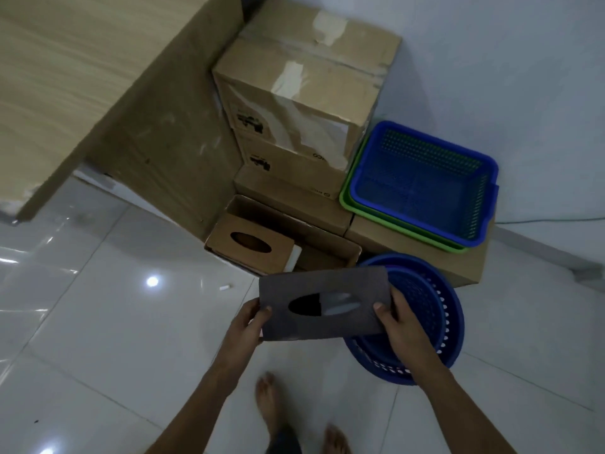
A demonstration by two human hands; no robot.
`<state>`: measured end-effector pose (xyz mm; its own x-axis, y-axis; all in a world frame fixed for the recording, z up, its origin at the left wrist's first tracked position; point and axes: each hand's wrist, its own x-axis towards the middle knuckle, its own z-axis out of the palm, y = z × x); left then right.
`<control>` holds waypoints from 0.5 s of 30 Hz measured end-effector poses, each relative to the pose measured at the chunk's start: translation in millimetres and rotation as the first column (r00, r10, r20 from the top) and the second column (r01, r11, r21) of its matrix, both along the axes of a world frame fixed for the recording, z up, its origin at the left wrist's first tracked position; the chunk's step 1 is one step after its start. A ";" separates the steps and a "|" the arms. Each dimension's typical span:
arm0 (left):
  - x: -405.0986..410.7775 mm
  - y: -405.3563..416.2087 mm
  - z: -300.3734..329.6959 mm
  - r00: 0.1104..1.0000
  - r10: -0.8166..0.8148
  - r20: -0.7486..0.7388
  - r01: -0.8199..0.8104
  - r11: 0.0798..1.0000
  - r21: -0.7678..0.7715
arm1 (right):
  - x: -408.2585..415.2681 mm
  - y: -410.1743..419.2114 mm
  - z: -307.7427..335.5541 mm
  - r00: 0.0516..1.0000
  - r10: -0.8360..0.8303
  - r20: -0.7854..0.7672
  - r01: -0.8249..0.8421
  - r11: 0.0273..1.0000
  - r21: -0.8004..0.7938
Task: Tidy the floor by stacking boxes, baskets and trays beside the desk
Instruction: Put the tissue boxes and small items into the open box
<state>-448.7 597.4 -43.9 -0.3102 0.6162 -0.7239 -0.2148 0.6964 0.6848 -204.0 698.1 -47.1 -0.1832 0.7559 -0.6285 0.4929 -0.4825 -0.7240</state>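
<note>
Both hands, left (248,322) and right (397,322), grip the grey tissue box (324,304); lower it level into the open carton (327,247) ahead.

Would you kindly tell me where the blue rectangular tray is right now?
In the head view it sits right of centre, nested in a green tray atop a low cardboard box, beside the tall box stack: the blue rectangular tray.
</note>
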 end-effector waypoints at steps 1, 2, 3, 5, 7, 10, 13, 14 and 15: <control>-3.0 8.9 -5.5 1.000 -0.004 0.023 0.005 1.000 -0.018 | -4.5 12.9 -4.2 1.000 -0.002 0.016 0.002 1.000 0.021; -6.4 19.4 -11.3 0.999 -0.015 0.044 0.016 1.000 -0.025 | -10.1 27.9 -8.8 0.999 -0.001 0.032 -0.001 0.998 0.055; -9.3 28.5 -18.9 0.997 -0.022 0.070 0.024 0.999 -0.034 | -15.3 43.4 -15.3 0.999 0.005 0.053 -0.010 0.996 0.086; -12.2 41.3 -37.3 0.991 -0.035 0.127 0.043 0.998 -0.056 | -23.0 69.6 -33.8 0.994 0.027 0.103 -0.040 0.992 0.121; -12.2 48.6 -55.6 0.983 -0.055 0.175 0.068 0.995 -0.073 | -29.8 86.2 -53.5 0.990 0.049 0.134 -0.069 0.986 0.152; -5.5 53.9 -82.1 0.975 -0.032 0.221 0.057 0.992 -0.108 | -40.9 108.8 -81.4 0.987 0.099 0.123 -0.119 0.978 0.168; 3.5 59.3 -106.6 0.967 0.032 0.253 0.002 0.991 -0.136 | -52.6 130.4 -107.4 0.977 0.157 0.142 -0.180 0.970 0.166; 6.3 61.4 -113.6 0.967 0.055 0.250 -0.021 0.991 -0.134 | -56.0 136.1 -116.7 0.976 0.160 0.149 -0.184 0.969 0.165; 9.1 63.3 -120.3 0.966 0.074 0.246 -0.042 0.990 -0.133 | -59.4 140.7 -125.1 0.975 0.165 0.149 -0.189 0.968 0.164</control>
<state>-439.7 660.8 -164.2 -0.1423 0.5020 -0.8531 -0.4107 0.7542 0.5124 -263.4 838.9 -172.2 -0.2478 0.8198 -0.5163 0.6568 -0.2496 -0.7116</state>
